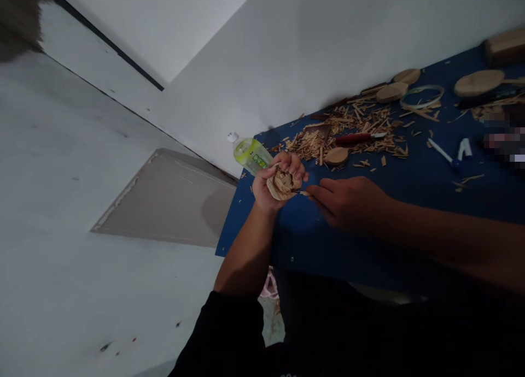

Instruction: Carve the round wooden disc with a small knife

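My left hand is closed around a small round wooden bowl, its hollowed, rough-cut inside turned up. In my right hand is a carving tool; only a short piece of it shows, and the fist hides its handle. The tool's tip meets the bowl's rim on the right, or comes very close to it. Both hands are above the near left part of the blue table.
A bottle with a green label stands behind my left hand. Wood shavings surround a red-handled knife and a small wooden oval. Farther right are a tape ring, a white pen and wooden blanks. A wall borders the back.
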Tool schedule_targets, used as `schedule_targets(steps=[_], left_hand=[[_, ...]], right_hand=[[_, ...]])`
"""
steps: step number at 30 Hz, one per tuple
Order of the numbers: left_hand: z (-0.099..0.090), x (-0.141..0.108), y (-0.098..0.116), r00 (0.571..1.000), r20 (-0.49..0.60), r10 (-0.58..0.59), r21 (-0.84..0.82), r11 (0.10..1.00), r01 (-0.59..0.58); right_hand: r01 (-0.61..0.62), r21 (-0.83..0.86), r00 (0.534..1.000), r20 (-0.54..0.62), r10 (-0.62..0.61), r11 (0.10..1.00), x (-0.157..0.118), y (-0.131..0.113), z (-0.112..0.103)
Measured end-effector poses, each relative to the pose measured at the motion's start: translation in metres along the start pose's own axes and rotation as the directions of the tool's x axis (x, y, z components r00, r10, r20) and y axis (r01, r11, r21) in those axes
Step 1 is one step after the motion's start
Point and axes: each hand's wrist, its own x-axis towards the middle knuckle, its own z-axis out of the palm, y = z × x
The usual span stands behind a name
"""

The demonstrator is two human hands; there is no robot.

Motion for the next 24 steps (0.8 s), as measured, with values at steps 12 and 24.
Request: schedule_targets(steps=[12,24], left_hand=[[0.007,-0.004,-0.003,0.999,-0.030,0.020,-0.019,1.000,-0.021],[0.013,-0.004,-0.014,0.977,-0.129,0.170,0.105,0.982,-0.157]], right_hand=[[-0.063,-0.011,0.996,0.064,0.063,0.998,0.001,-0.009,-0.001],[-0.144,-0.013,0.973,0.181,0.144,0.989,0.005,-0.025,-0.016]])
